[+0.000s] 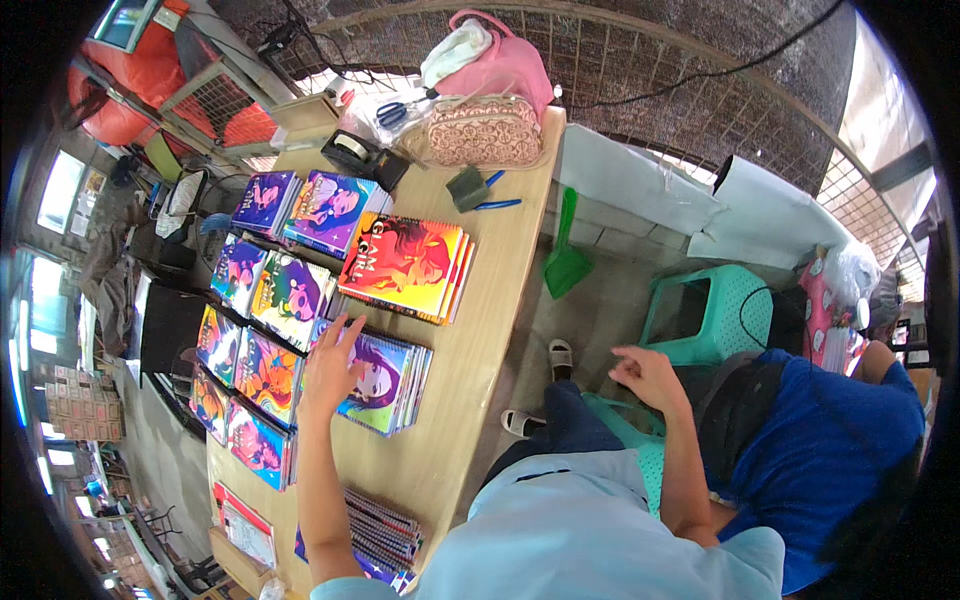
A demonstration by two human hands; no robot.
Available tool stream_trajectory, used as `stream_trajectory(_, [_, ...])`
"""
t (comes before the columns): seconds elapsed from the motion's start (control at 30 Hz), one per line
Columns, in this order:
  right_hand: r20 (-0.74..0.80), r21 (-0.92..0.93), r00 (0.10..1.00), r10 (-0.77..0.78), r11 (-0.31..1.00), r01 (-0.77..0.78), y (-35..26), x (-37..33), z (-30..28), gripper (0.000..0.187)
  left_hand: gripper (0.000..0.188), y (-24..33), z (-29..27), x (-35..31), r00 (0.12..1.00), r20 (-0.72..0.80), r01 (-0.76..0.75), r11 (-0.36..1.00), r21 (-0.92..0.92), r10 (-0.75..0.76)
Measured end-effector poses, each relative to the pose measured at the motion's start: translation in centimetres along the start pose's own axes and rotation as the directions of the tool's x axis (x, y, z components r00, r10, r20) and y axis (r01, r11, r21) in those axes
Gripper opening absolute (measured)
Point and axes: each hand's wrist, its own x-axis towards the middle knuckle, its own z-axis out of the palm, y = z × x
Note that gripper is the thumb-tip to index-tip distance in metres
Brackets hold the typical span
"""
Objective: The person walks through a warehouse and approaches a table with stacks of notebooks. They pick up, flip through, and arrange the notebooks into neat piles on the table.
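Observation:
My left hand [332, 368] reaches over the table with its fingers spread, resting at the left edge of a stack of spiral notebooks [378, 385] whose cover has a purple-haired figure on green. Just beyond lies a stack of spiral notebooks [405, 262] with red and yellow covers, its copies fanned to the right. Left of my hand stand several more stacks, among them orange notebooks [266, 372] and blue ones [257, 443]. My right hand [648, 375] hangs in the air right of the table, loosely bent, fingers apart, with no object visible in it.
More spiral notebooks [378, 530] lie at the table's near end. Toward the far end are a tape dispenser [362, 155], scissors [392, 114] and a patterned pouch [485, 132]. A green dustpan [568, 262] and teal stool [735, 315] stand right; a person in blue [830, 440] sits close by.

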Motion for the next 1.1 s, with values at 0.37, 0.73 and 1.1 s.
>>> stream_trajectory(0.37, [-0.168,0.247,0.717,-0.676,0.675,0.695,-26.1,34.8,0.4,0.019,0.059,7.9,-9.8,-2.9,0.852,-0.434,0.202,0.948,-0.244,-0.293])
stream_trajectory(0.73, [0.204,-0.615,0.887,-0.415,0.65,0.446,-29.2,60.2,19.0,0.035,0.051,13.2,-6.0,-7.1,0.437,-0.517,0.654,0.654,-0.379,-0.736])
stream_trajectory(1.1, [0.377,-0.478,0.709,-0.596,0.531,0.7,-33.2,64.6,13.4,0.033,0.049,19.5,-5.0,-12.8,-0.062,-0.603,0.616,0.445,-0.65,-0.795])
